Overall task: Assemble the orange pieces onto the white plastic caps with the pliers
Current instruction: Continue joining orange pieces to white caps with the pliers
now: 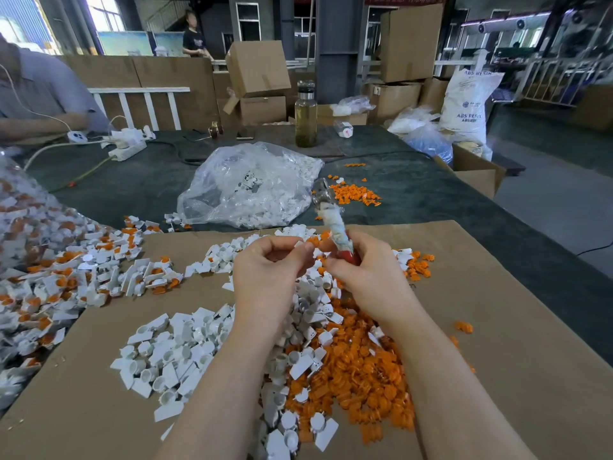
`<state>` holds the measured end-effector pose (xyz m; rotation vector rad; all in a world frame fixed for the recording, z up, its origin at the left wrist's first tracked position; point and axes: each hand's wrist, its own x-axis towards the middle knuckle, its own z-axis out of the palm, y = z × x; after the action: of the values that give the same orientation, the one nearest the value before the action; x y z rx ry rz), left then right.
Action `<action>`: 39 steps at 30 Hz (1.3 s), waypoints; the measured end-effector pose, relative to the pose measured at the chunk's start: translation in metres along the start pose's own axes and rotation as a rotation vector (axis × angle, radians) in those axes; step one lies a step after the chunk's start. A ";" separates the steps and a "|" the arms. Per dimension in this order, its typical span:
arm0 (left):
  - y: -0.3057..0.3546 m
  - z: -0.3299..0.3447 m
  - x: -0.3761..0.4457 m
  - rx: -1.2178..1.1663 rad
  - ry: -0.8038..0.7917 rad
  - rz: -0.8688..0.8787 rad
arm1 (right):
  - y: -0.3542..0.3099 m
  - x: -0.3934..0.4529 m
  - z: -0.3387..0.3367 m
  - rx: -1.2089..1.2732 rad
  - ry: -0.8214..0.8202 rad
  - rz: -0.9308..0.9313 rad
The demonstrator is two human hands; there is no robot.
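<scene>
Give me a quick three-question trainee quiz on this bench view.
1. True or false: the right hand grips the pliers.
2. Which hand pinches a white cap: A left, B right?
3. Fill in: the loose orange pieces lie on a sheet of ____.

Key: 1 true. 2 A, the left hand pinches a white cap at its fingertips. 3 cardboard.
</scene>
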<state>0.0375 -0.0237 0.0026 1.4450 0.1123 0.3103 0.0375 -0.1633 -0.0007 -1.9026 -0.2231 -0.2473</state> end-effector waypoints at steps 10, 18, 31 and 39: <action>0.002 -0.009 0.007 -0.108 -0.014 0.045 | -0.003 -0.005 -0.023 -0.114 -0.316 0.168; 0.002 -0.013 0.009 -0.101 -0.041 0.065 | -0.006 -0.007 -0.024 -0.183 -0.406 0.140; 0.004 -0.014 0.010 -0.130 -0.034 0.068 | -0.006 -0.007 -0.014 -0.216 -0.377 0.058; 0.003 -0.016 0.012 -0.136 -0.039 0.040 | -0.002 -0.005 -0.013 -0.296 -0.363 0.039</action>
<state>0.0446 -0.0045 0.0050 1.3185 0.0299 0.3166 0.0312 -0.1751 0.0041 -2.2364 -0.4102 0.1018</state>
